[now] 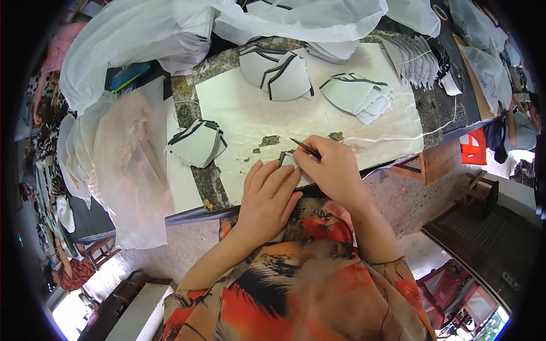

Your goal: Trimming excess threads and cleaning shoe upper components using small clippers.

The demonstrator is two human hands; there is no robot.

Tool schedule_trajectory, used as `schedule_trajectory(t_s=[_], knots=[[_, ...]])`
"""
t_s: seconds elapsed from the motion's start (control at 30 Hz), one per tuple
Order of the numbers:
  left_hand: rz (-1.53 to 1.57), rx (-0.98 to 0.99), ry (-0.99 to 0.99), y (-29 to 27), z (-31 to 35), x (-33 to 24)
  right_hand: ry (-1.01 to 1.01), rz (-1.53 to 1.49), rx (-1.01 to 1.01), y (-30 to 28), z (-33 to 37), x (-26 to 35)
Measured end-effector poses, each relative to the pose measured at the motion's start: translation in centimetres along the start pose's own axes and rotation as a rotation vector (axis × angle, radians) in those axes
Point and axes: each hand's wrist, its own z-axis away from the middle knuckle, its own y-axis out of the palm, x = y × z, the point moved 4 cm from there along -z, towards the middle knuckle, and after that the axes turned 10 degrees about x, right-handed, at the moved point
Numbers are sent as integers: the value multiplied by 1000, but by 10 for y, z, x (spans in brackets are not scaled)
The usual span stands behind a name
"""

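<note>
White piece [289, 161] — near edge of board [227, 122], room beyond.

from our left hand [267, 196], we have panel stacks [291, 79] at ten, twelve and one o'clock, a plastic bag [133, 170] at nine.

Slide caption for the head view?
Left hand on a white piece, right hand holding a thin pointed tool, white stacks beyond.

Bright centre, fisheye-bent edges, black corners
</note>
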Motion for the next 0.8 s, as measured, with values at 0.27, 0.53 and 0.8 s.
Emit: schedule_trajectory(t_s=[0.27,0.53,0.8], knots=[[3,9,-5,1,0,1,4,91,0,4,-1,3],[12,-14,-33,-2,-1,3,-11,109,-32,3,0,4],[1,-5,-38,-5,-4,7,-31,136,-12,2,-1,5]])
